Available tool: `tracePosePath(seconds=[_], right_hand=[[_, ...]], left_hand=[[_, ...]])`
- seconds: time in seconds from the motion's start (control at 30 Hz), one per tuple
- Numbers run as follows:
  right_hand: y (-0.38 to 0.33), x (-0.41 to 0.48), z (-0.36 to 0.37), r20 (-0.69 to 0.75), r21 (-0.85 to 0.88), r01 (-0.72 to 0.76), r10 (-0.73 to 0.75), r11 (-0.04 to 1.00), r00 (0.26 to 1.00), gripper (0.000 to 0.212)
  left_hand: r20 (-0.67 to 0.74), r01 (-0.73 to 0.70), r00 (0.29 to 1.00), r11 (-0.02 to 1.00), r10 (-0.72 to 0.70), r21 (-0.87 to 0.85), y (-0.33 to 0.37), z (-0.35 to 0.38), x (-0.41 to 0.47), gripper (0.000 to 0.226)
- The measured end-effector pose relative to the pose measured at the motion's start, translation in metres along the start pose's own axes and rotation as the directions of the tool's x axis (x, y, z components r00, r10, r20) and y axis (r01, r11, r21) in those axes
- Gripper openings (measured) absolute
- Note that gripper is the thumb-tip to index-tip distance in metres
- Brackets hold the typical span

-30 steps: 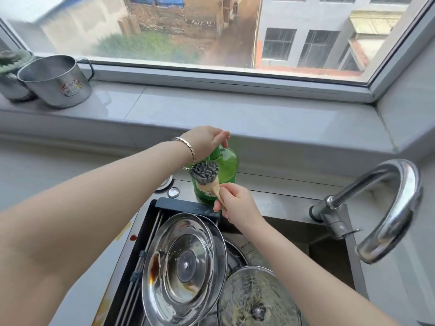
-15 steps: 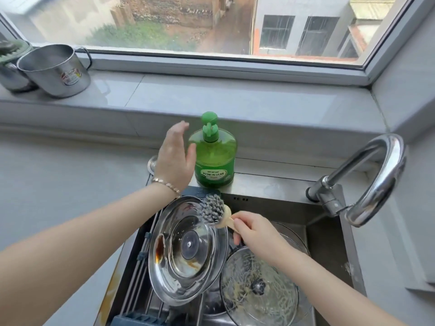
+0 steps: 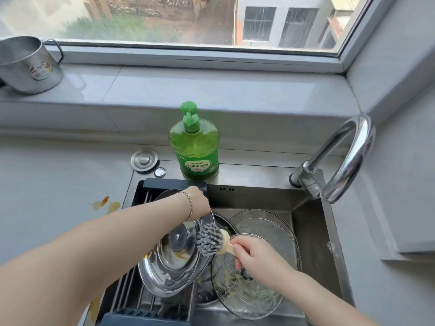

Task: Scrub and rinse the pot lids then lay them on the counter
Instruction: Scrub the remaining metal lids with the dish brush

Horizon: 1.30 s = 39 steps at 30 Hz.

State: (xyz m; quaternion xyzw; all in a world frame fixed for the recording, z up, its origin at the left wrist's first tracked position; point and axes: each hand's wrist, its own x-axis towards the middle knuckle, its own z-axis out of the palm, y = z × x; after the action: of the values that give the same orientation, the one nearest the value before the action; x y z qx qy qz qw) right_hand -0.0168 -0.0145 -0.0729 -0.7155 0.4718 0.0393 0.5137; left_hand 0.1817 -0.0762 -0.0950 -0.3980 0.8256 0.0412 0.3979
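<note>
Everything here is arranged around the sink. At its left side a steel lid stands tilted against the drying rack, its knobbed face turned up toward the person. The left hand reaches over the lid's far rim and seems to close on that edge, though the fingers are hidden behind the lid, so I cannot tell how firmly; held there, it would prop the lid at an angle that offers the greasy orange smears to the brush. The right hand is wrapped tight around the short pale handle of the scrubbing brush, bristles aimed left at the lid's face and just beside it, ready for the first stroke, I'd guess. Under that hand, in the middle of the sink, a glass lid streaked with yellowish residue lies tilted, and another lid rests behind it toward the sink's back wall. The soap bottle stands on the ledge just behind the sink, within easy reach, and the faucet arches over the right back corner, not running. Nothing is on the counter left of the sink yet.
</note>
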Motion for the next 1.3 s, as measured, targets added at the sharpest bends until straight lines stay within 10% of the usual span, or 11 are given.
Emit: tracePosePath(seconds=[0.37, 0.6, 0.83, 1.07, 1.17, 1.3], right_hand=[[0.012, -0.049, -0.025, -0.123, 0.057, 0.051, -0.044, 0.997, 0.991, 0.027], [0.008, -0.093, -0.059, -0.356, 0.104, 0.146, -0.101, 0.984, 0.929, 0.026], [0.028, -0.126, -0.070, -0.555, 0.235, 0.174, -0.016, 0.956, 0.832, 0.020], [0.041, -0.146, -0.065, -0.627, 0.236, 0.165, 0.020, 0.958, 0.779, 0.026], [0.050, -0.145, -0.056, -0.568, 0.203, 0.109, 0.027, 0.973, 0.823, 0.021], [0.067, -0.133, -0.043, -0.510, -0.101, -0.035, -0.022, 0.994, 0.860, 0.034]], left_hand=[[0.069, -0.049, 0.997, 0.989, 0.040, 0.140, -0.007, -0.057, -0.080, 0.032], [-0.311, 0.070, 0.950, 0.979, -0.007, 0.193, 0.013, -0.104, -0.127, 0.021], [-0.691, 0.090, 0.721, 0.996, -0.050, 0.022, 0.072, -0.116, -0.116, 0.010], [-0.536, 0.234, 0.752, 0.916, -0.383, -0.326, 0.118, -0.093, -0.085, 0.042], [-0.162, 0.399, 0.762, 0.652, -0.627, -0.645, 0.117, -0.084, -0.083, 0.026], [0.250, 0.293, 0.608, -0.079, -0.754, -0.953, 0.108, -0.042, -0.087, 0.009]])
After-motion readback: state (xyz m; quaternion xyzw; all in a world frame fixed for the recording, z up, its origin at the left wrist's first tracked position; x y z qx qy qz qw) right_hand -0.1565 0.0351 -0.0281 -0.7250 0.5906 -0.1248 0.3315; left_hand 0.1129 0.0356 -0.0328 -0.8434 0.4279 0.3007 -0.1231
